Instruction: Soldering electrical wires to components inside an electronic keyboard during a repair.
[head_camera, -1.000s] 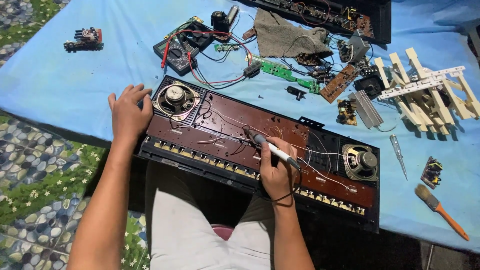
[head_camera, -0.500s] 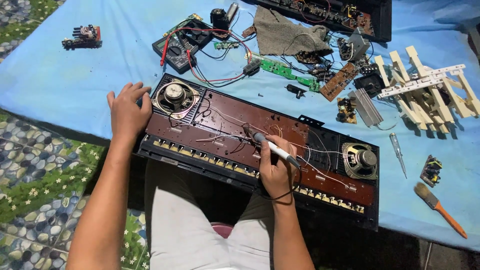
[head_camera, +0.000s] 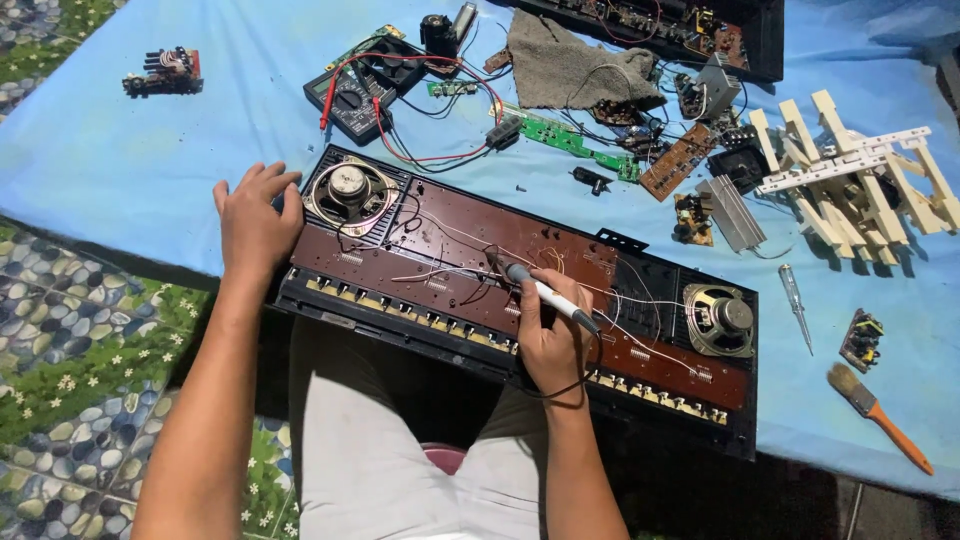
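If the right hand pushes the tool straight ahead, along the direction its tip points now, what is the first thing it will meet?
The right hand holds a soldering iron pointing up-left. Its tip seems to sit already on the brown circuit board, among thin white wires; so it would probably meet those first. Depth there is unclear.

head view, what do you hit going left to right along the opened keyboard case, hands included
Left hand on the case's left end → left speaker → right hand holding the soldering iron → right speaker → screwdriver → paintbrush.
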